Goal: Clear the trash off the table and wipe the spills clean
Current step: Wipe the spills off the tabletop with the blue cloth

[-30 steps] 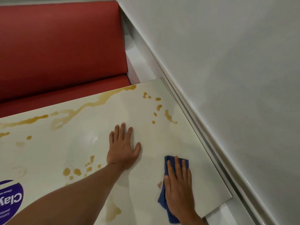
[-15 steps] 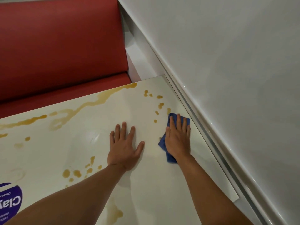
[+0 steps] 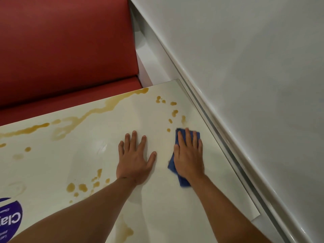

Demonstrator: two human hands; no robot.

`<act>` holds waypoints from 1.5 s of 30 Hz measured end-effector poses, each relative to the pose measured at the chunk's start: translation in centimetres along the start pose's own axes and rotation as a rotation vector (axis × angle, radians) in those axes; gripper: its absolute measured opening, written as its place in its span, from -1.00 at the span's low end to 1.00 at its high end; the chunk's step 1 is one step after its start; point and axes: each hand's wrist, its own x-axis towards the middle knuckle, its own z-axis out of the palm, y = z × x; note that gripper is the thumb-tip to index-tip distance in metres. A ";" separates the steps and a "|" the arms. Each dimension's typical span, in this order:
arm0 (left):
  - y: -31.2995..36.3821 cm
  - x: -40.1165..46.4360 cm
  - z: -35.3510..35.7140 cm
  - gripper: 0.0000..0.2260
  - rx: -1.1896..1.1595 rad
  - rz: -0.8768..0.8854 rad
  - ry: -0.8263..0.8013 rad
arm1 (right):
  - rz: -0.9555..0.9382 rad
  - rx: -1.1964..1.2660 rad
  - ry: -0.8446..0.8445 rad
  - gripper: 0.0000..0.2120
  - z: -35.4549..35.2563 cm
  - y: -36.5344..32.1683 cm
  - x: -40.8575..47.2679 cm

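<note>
A glossy cream-white table top (image 3: 98, 155) fills the near part of the scene, marked with amber-brown liquid spills (image 3: 108, 106): a long streak runs along the far edge, loose drops sit at the far right corner, a cluster lies to the near left of the left forearm, and another patch sits at the near edge between the two arms. A folded dark blue wiping cloth (image 3: 182, 179) lies flat on the table near its right edge, just near of the far-right drops. The right hand (image 3: 189, 155) presses down on it with straight, close-set fingers, so blue shows only beyond the fingertips and beside the wrist. The left hand (image 3: 134, 159) rests flat on the bare table just left of the cloth, fingers straight and spread, thumb out to the right, holding nothing.

Compared with half a second ago, the cloth and right hand sit slightly nearer, and the drop that was right at the fingertips now lies clear beyond them. A second ago the cloth was much closer to the near edge. The left hand has kept its place.

A purple round label with white lettering (image 3: 10, 220) is cut off at the near left edge, its text only partly readable. A red padded bench (image 3: 66, 46) stands beyond the table, and a plain white wall (image 3: 245, 67) rises on the right.
</note>
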 end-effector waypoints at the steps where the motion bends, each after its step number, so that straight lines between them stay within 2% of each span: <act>1: 0.0 0.0 0.0 -0.33 0.003 -0.002 0.000 | 0.014 0.010 0.002 -0.43 -0.3 -0.2 2.0; 6: -0.1 0.0 0.0 -0.38 0.004 -0.003 0.009 | 0.015 0.002 -0.005 -0.45 -0.7 -1.0 5.9; 14: -0.3 0.2 0.2 -0.40 0.019 0.007 0.007 | -0.076 -0.022 -0.004 -0.44 1.8 -1.5 -8.2; 16: -0.3 0.2 0.2 -0.40 0.013 0.009 0.008 | -0.099 -0.024 -0.013 -0.43 1.8 -1.3 -9.2; 20: -0.2 0.2 0.0 -0.39 0.008 0.002 -0.018 | -0.179 -0.024 -0.027 -0.43 0.0 -1.1 -4.0; 24: -0.2 0.1 -0.1 -0.41 0.008 0.008 -0.018 | -0.112 0.000 0.003 -0.44 -1.4 -1.5 5.5; 27: -0.3 0.1 0.1 -0.43 0.006 0.010 -0.013 | -0.075 0.009 -0.026 -0.47 -1.4 -2.1 9.2; 30: -0.3 0.0 0.2 -0.46 0.006 0.011 -0.006 | -0.115 -0.007 -0.031 -0.45 -1.1 -2.2 6.9; 37: -0.2 0.1 0.0 -0.43 -0.007 0.009 -0.002 | -0.204 -0.034 -0.027 -0.45 1.4 -1.0 -6.6; 40: -0.2 0.1 0.0 -0.41 -0.014 0.009 0.000 | -0.243 -0.034 -0.043 -0.45 1.0 -1.0 -5.5; 45: -0.2 0.1 -0.1 -0.44 -0.010 0.006 0.004 | -0.214 -0.019 -0.044 -0.44 -0.8 -2.0 3.5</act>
